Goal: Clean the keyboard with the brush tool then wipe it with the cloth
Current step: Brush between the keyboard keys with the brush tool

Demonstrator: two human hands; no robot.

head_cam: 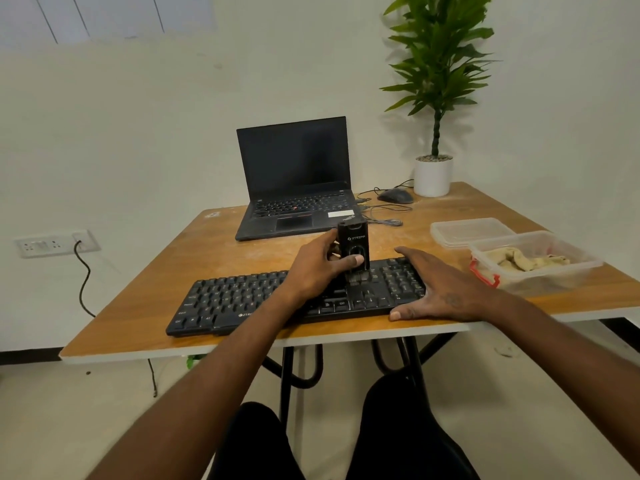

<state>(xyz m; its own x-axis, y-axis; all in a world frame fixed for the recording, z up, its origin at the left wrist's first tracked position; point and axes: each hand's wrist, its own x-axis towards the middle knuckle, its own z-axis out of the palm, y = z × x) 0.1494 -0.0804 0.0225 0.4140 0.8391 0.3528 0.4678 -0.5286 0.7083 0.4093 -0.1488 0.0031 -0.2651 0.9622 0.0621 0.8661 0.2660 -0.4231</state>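
The keyboard (298,299) is laid lengthwise along the bench (194,251) front edge. The brush tool (354,252) is gripped upright by the left hand (320,268), bristles on keys right of centre. The right end is pressed flat by the right hand (440,289), fingers spread. The cloth (526,259) sits in a tub by the right edge, nearer the right hand.

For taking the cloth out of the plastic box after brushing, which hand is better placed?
Probably the right hand: it lies flat on the keyboard's right end, beside the box holding the cloth. The left hand grips the brush tool.
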